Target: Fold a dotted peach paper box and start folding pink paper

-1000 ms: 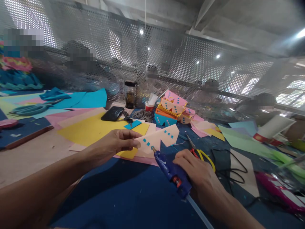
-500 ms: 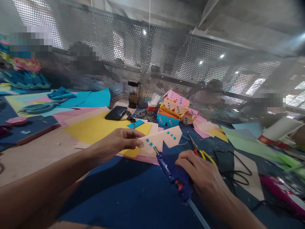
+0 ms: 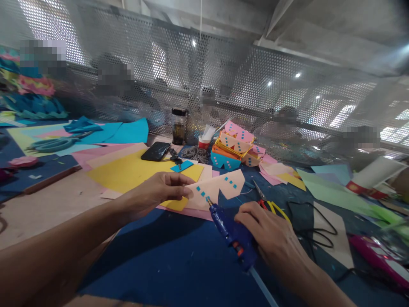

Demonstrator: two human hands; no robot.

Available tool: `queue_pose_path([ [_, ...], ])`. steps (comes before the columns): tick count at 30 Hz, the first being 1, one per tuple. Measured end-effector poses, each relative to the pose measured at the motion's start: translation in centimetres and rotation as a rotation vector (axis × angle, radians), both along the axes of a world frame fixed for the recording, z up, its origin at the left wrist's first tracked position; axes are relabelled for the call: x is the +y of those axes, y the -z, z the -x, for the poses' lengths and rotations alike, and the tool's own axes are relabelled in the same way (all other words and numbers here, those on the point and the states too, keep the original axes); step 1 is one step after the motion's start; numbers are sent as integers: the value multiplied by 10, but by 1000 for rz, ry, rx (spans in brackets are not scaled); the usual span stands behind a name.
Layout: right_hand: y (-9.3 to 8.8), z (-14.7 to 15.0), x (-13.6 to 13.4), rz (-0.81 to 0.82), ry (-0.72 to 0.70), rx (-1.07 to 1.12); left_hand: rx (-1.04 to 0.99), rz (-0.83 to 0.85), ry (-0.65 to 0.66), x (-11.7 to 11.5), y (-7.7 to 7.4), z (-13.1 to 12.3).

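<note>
Between thumb and fingers, my left hand [image 3: 168, 189] pinches the left end of a pale peach paper cut-out [image 3: 230, 189] with a V-shaped notch and small blue squares stuck on both halves. My right hand [image 3: 268, 230] is wrapped round a dark blue hot glue gun [image 3: 234, 236], whose metal nozzle points up and left. The nozzle tip is at the lowest blue square [image 3: 207, 199] on the left half; whether it touches cannot be made out. A clear glue stick [image 3: 263, 288] sticks out of the gun's rear end.
Behind the cut-out stand stacked decorated paper pieces [image 3: 231, 147], a paper cup [image 3: 204, 141] and a dark-lidded bottle [image 3: 179, 126]. Yellow sheets [image 3: 128, 170] and a black phone [image 3: 155, 151] lie left. Yellow-handled scissors [image 3: 276, 209], a black cable [image 3: 319, 232] and a magenta device [image 3: 377, 256] are right.
Hardly anything differs. The peach cut-out has shifted very slightly to the right and down in my left hand, and the glue gun stays at the same blue square.
</note>
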State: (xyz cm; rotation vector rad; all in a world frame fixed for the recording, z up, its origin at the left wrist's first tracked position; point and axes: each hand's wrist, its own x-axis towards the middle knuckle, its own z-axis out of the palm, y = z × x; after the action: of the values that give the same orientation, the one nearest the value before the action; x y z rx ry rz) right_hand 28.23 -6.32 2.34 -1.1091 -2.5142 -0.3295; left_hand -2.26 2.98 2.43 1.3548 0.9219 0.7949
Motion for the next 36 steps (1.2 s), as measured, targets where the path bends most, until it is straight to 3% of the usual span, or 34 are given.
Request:
queue_pose_path([
  [16, -1, 0, -2, 84, -33, 106, 11, -18, -22, 0, 0, 0],
  [36, -2, 2, -3, 117, -23, 75, 31, -37, -27, -1, -2, 0],
])
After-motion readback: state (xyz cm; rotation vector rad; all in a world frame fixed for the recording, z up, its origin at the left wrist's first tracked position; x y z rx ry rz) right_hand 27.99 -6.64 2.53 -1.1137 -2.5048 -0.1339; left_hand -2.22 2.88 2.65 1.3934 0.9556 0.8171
